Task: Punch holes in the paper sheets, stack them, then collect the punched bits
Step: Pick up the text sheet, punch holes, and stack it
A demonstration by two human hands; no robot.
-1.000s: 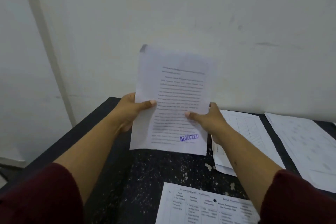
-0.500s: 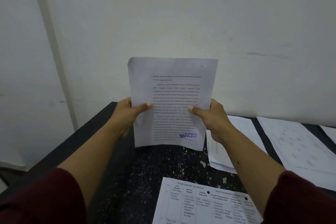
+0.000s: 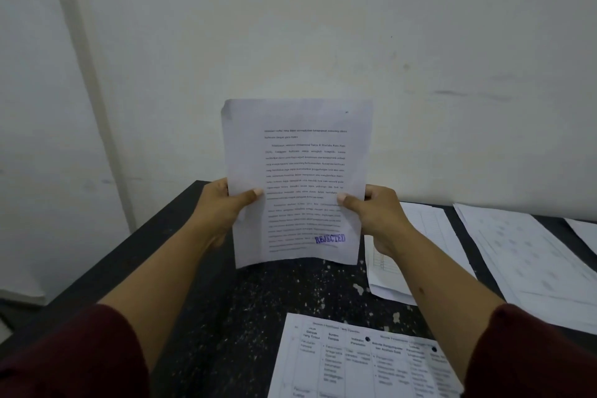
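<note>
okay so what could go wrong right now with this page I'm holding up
The left hand and right hand pinch only the edges of the stamped sheet, so it may crease or slip. Punched bits on the dark table could scatter if it drops.

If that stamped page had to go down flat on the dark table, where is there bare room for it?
The widest bare patch of table lies under the left hand, left of the table-printed sheet. A smaller speckled patch sits directly below the held page, bordered by that sheet and the small pile. Right of the right hand, spread sheets crowd it.
</note>
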